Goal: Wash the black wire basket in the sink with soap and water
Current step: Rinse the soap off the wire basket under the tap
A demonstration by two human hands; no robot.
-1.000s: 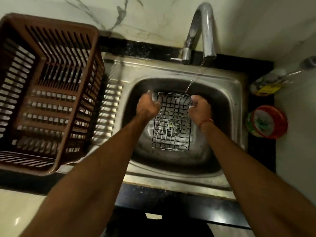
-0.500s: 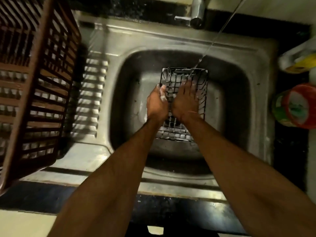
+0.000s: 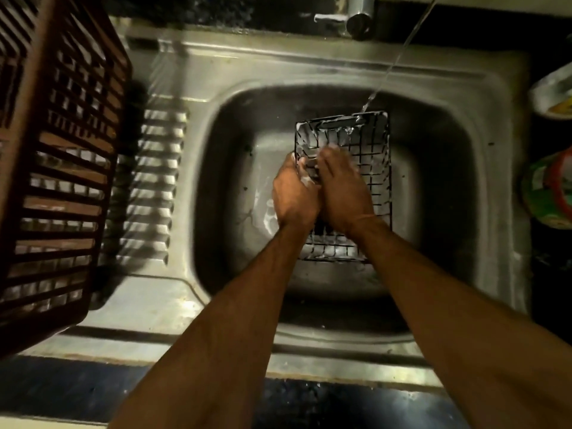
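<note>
no readable text, labels on bottle and red-lidded tub blurred

We see the black wire basket in the steel sink basin, brown slatted plastic crate on the drainboard left, both hands on the basket.

The single head view looks steeply down from close above the sink; forearms enter from the bottom edge.
</note>
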